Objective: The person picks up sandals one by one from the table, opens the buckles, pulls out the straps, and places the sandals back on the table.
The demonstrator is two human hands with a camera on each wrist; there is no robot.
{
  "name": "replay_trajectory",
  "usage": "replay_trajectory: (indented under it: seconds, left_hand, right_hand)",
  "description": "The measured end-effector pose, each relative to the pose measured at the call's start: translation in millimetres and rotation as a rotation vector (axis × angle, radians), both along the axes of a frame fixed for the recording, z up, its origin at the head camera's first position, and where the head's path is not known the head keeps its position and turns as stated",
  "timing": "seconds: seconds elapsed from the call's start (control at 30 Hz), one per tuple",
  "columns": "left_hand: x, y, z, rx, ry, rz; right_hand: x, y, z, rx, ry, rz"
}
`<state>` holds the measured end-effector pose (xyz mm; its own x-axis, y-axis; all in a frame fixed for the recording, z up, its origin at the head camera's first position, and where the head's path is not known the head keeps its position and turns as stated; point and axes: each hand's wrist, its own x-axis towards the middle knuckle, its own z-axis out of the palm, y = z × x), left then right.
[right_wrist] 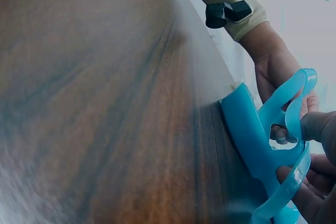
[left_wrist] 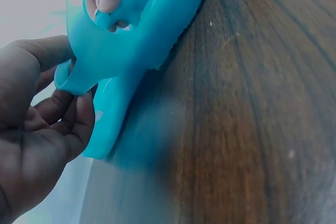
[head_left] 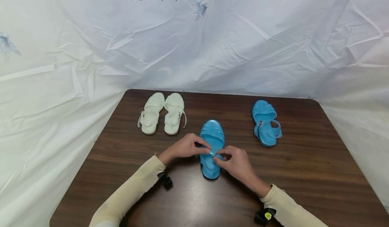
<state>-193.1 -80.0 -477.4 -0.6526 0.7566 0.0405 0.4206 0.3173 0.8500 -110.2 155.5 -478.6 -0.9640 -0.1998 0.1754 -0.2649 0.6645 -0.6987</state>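
Observation:
A blue jelly sandal (head_left: 212, 132) lies on the table between both hands, its toe pointing away from me. On its left side my left hand (head_left: 187, 146) pinches the ankle strap (left_wrist: 79, 77) between thumb and fingers. From the right, my right hand (head_left: 238, 163) pinches the strap near a small metal buckle (head_left: 216, 155). The right wrist view shows the strap looping up above the sole (right_wrist: 247, 124), with right fingers (right_wrist: 310, 127) on it. How the strap end sits at the buckle is hidden by the fingers.
A second blue sandal (head_left: 264, 122) lies at the back right, its strap looped across. Two white sandals (head_left: 155, 100) (head_left: 174, 102) stand side by side at the back left, straps hanging out. A white printed sheet (head_left: 188, 45) hangs behind the brown table (head_left: 304, 166).

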Motion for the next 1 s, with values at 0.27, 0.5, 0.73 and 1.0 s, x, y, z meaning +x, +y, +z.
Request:
replay_trajectory:
  seconds: [0.27, 0.5, 0.73, 1.0]
  left_hand:
    - [-9.1, -16.8, 2.8, 0.003, 0.004, 0.037]
    - [-6.7, -6.3, 2.2, 0.005, 0.012, 0.023]
    - [-6.3, 14.2, 6.1, 0.005, 0.100, 0.013]
    - [-7.0, 20.5, 3.8, -0.012, 0.141, -0.111]
  right_hand:
    - [-0.5, 0, 1.5, -0.002, -0.013, -0.005]
    - [-2.0, 0, 1.5, -0.015, -0.035, 0.001]
    - [-2.3, 0, 1.7, -0.010, -0.032, 0.015]
    - [-1.8, -1, 2.1, -0.005, -0.025, 0.012]
